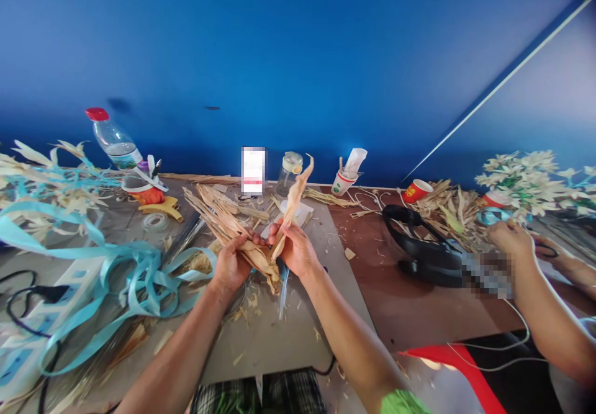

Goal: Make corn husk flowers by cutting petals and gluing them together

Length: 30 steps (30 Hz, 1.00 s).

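My left hand (231,266) is closed around a bundle of dry corn husks (218,218). The bundle fans out toward the upper left, and its knobbly stem end points down between my hands. A single curled husk strip (294,200) stands up from the fingers of my right hand (300,251), which pinch it against the bundle. My two hands nearly meet, so part of the husks is hidden behind the fingers. Below them lie a thin clear strip (282,299) and small husk scraps on the grey table.
Light blue ribbon (139,271) lies tangled over a white power strip (69,290) at left. A bottle (116,144), paper cup (144,190), yellow tape dispenser (168,208) and glass jar (289,172) stand behind. At right are a black headset (419,246) and another person's hands (512,243).
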Motion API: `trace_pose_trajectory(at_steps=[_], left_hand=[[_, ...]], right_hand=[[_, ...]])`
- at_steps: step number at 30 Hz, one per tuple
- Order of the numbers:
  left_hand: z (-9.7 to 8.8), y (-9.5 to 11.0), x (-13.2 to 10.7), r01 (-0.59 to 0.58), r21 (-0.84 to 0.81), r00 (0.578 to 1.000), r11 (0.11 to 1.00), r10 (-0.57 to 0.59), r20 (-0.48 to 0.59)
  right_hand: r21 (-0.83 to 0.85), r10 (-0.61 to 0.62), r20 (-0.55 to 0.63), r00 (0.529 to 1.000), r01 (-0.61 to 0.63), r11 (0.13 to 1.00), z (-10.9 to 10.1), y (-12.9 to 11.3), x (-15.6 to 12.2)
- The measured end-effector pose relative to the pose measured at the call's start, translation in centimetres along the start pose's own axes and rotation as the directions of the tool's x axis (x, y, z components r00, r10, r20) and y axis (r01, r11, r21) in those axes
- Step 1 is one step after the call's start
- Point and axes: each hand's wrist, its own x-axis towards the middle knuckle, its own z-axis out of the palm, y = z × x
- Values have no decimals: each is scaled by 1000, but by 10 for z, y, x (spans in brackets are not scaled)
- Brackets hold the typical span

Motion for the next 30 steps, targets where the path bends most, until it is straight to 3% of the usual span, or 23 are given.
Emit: trace_pose_trajectory(at_steps=[5,10,15,19,24,26,30], left_hand=[[2,-1,-2,-8,-2,1000,1000,8,1],[5,-3,-5,-16,17,999,1000,15,30],[2,-4,-5,-21,-91,998,996,25,50],[4,-2,-5,15,-100,997,995,-8,75],[5,1,-2,39,-185,999,982,-43,-17],[3,1,0,54,-197,997,979,-64,-43],[-1,-2,0,42,-99,999,994,-44,-16]], right_hand=[[-89,-25,20,999,27,996,6,6,-2],[22,-17,-90,996,19,1000,4,12,2],[54,-22,-131,991,29,998,6,16,4],[71,4,-78,997,1,997,8,14,-2],[119,18,66,998,-26,993,10,5,-7],[92,41,67,997,-47,995,10,4,-6],[-55,39,-40,998,-41,998,8,8,-4]])
